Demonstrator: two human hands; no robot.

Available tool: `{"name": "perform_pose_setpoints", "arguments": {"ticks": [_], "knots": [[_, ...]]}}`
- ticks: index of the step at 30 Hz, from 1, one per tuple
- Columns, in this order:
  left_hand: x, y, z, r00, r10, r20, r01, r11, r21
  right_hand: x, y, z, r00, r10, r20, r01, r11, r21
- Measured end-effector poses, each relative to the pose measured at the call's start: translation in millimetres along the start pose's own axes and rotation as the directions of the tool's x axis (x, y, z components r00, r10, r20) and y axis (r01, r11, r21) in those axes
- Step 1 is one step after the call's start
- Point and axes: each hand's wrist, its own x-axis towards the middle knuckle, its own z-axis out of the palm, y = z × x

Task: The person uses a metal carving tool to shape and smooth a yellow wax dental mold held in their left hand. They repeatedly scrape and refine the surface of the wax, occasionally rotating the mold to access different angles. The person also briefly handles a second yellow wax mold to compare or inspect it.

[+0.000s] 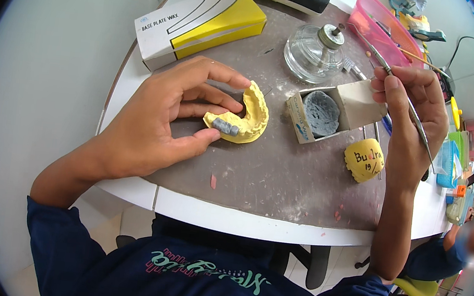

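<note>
My left hand (168, 114) has its fingers and thumb around one end of a yellow dental cast (257, 115), a horseshoe-shaped arch lying on the brown work surface. Grey wax (225, 126) covers several teeth on the near end of that arch, close to my thumb. Raised at the right, my right hand (415, 101) pinches a thin metal wax carver (384, 62) with slender tips at both ends. Below it on the surface sits a second yellow cast (364, 160) with dark handwriting. Between the two hands, an opened small box (301, 123) holds a block of grey wax (320, 113).
Behind stand a glass spirit burner (315, 51) and a yellow-and-white box (201, 27). A pink basket (388, 28) of tools is at the back right. Pink scraps (213, 181) lie near the white table edge (263, 228). Another person (441, 256) sits far right.
</note>
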Motion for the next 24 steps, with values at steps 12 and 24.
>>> {"name": "perform_pose_setpoints", "arguments": {"ticks": [12, 24], "knots": [[-2.2, -7.1, -9.0, 0.975, 0.22, 0.008, -0.199, 0.865, 0.46, -2.5, 5.5, 2.7, 1.0, -0.004, 0.011, 0.005, 0.999, -0.038], [-6.5, -10.2, -7.4, 0.964, 0.263, -0.04, -0.216, 0.862, 0.459, -5.8, 8.3, 3.0, 1.0, 0.009, -0.001, -0.009, 0.999, -0.047]]}}
